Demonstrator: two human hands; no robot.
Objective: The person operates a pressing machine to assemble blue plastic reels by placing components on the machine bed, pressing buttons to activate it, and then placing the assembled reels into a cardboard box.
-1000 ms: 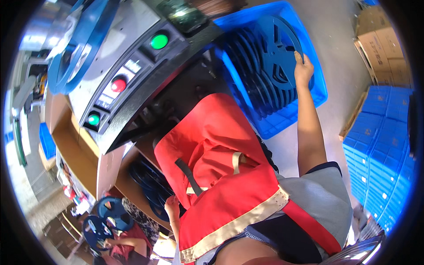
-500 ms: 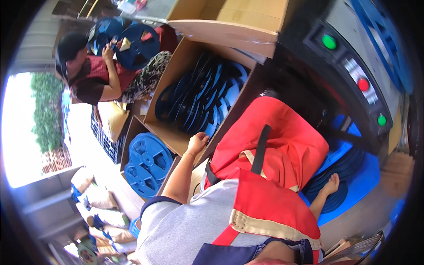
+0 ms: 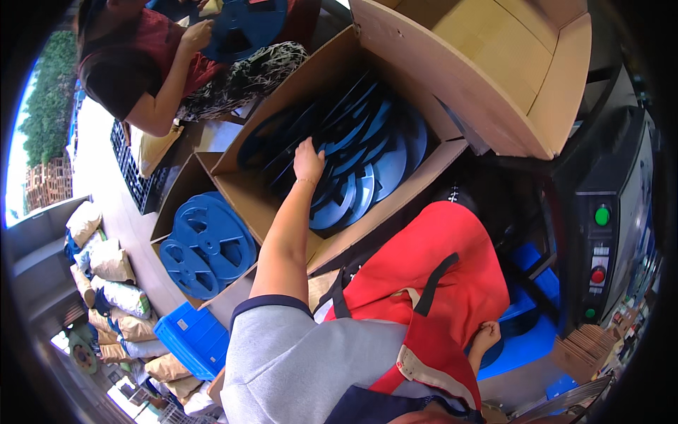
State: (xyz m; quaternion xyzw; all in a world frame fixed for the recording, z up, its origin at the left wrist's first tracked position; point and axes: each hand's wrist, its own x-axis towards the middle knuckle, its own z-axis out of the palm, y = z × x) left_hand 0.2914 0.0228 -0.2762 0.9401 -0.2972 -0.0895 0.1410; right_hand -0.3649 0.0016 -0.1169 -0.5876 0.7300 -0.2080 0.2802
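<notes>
Cardboard box [image 3: 279, 205]: blue reels [image 3: 367, 152], left hand [image 3: 308, 161] inside.

The floor [image 3: 116, 212] carries everything here. Under the left hand [image 3: 308, 161] stands an open carton [image 3: 395, 205] packed with dark blue reels [image 3: 357, 159], set on edge. Just left of that hand and lower, a second carton [image 3: 185, 185] holds brighter blue reels [image 3: 212, 237] lying flat. Below it, left of the forearm, sits a blue crate [image 3: 194, 339]. Further left, well apart from the hands, stuffed sacks [image 3: 113, 283] lie in a heap. A black crate [image 3: 134, 169] rests above them, near the seated person. Beside the right hand [image 3: 486, 334] stands a blue bin [image 3: 526, 346].
</notes>
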